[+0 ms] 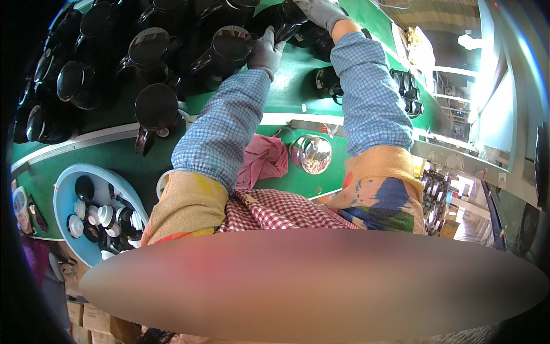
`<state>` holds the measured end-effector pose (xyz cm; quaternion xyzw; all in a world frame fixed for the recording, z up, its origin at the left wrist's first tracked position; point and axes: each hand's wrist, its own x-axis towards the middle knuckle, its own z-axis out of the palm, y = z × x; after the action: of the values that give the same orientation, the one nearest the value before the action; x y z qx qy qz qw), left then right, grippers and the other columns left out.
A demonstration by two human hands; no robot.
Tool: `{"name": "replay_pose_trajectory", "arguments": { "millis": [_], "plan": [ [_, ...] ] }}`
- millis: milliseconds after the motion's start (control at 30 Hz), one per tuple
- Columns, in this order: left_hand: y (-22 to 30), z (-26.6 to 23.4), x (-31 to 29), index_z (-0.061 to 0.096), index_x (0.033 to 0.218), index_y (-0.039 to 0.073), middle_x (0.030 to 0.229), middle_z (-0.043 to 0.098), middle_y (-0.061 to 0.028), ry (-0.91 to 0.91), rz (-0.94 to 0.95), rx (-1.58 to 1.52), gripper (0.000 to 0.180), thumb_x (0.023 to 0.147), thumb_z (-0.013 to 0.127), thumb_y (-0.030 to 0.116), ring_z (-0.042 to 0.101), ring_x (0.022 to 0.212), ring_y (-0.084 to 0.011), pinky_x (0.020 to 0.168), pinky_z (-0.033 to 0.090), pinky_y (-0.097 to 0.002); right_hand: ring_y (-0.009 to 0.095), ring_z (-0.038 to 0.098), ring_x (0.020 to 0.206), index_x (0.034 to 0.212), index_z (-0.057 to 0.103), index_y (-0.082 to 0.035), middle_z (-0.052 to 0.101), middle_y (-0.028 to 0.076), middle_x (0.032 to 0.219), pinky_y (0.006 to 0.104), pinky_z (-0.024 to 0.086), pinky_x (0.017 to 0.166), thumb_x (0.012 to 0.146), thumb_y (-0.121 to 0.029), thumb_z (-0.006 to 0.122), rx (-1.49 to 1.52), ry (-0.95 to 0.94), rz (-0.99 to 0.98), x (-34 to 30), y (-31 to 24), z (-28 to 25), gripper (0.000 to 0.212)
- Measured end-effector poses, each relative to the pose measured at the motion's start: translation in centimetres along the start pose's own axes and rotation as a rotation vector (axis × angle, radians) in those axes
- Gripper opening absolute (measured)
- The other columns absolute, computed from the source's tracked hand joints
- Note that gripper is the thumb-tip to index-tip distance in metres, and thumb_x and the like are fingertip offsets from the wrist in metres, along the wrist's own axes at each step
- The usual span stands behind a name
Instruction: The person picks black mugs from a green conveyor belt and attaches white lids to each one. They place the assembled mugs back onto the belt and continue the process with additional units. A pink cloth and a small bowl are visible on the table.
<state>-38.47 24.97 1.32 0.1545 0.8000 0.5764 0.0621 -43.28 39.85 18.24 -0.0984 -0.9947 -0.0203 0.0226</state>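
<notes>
Both my hands, in grey gloves, reach to the far edge of the view around a black jug [283, 18] with a handle. My left hand [267, 54] is closed at the jug's handle. My right hand [322, 12] lies over its far right side, fingers bent against it and partly cut off by the upper edge. Close by on the left stand several more black jugs, among them one jug [231, 43] beside my left hand and another jug [156, 107] nearer to me. Below my right wrist, a black jug [327, 81] is partly hidden by my sleeve.
A light blue basin [67, 182] at the left holds black and white lid-like parts. On the green lower surface are a pink cloth [262, 159] and a shiny silver round vessel [311, 153]. A pale raised edge [281, 118] separates it from the green table [292, 94].
</notes>
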Motion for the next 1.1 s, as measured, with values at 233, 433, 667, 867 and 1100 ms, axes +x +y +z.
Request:
{"name": "replay_pose_trajectory", "arguments": {
  "millis": [233, 433, 667, 867, 1100],
  "plan": [
    [-0.3, -0.9, 0.1, 0.047, 0.153, 0.010, 0.131, 0.066, -0.0222, -0.036, -0.059, 0.004, 0.067, 0.097, 0.068, 0.040, 0.065, 0.119, -0.0375, 0.101, 0.053, -0.0457, 0.037, 0.066, 0.117, 0.138, 0.061, -0.013, 0.066, 0.021, 0.129, 0.0445, 0.051, 0.099, 0.100, -0.049, 0.048, -0.103, -0.147, 0.031, 0.6, -0.6, -1.4, 0.054],
    [0.0, -1.0, 0.0, 0.047, 0.153, 0.011, 0.129, 0.067, -0.0221, -0.065, -0.074, 0.074, 0.067, 0.097, 0.068, 0.041, 0.066, 0.116, -0.0377, 0.099, 0.053, -0.0464, 0.037, 0.055, 0.133, 0.154, 0.045, -0.007, 0.048, 0.027, 0.152, 0.0423, 0.046, 0.110, 0.086, -0.048, 0.070, 0.056, -0.392, -0.084, 0.5, 0.6, -1.5, 0.083],
    [0.1, -0.5, -0.3, 0.047, 0.153, 0.013, 0.129, 0.067, -0.0209, -0.034, -0.042, 0.115, 0.067, 0.097, 0.067, 0.043, 0.067, 0.115, -0.0378, 0.098, 0.054, -0.0467, 0.041, 0.063, 0.122, 0.138, 0.059, -0.002, 0.066, 0.028, 0.131, 0.0439, 0.052, 0.101, 0.079, -0.048, 0.074, 0.040, -0.304, 0.073, 0.1, -5.0, -1.8, 0.076],
    [0.6, -0.6, -0.6, 0.048, 0.152, 0.013, 0.127, 0.068, -0.0208, -0.034, -0.070, 0.123, 0.067, 0.096, 0.068, 0.043, 0.067, 0.113, -0.0378, 0.095, 0.055, -0.0479, 0.036, 0.065, 0.123, 0.135, 0.066, -0.006, 0.068, 0.024, 0.129, 0.0418, 0.051, 0.102, 0.089, -0.063, 0.060, -0.090, -0.125, 0.359, 1.2, -4.8, 1.6, 0.073],
    [0.3, -1.1, -0.4, 0.046, 0.153, 0.015, 0.133, 0.066, -0.0197, -0.102, -0.130, 0.119, 0.065, 0.098, 0.064, 0.044, 0.065, 0.120, -0.0376, 0.100, 0.053, -0.0473, 0.043, 0.065, 0.117, 0.135, 0.063, -0.004, 0.069, 0.031, 0.118, 0.0465, 0.051, 0.102, 0.083, -0.048, 0.073, 0.045, -0.171, -0.132, -0.6, -4.3, -0.5, 0.068]
  ]
}}
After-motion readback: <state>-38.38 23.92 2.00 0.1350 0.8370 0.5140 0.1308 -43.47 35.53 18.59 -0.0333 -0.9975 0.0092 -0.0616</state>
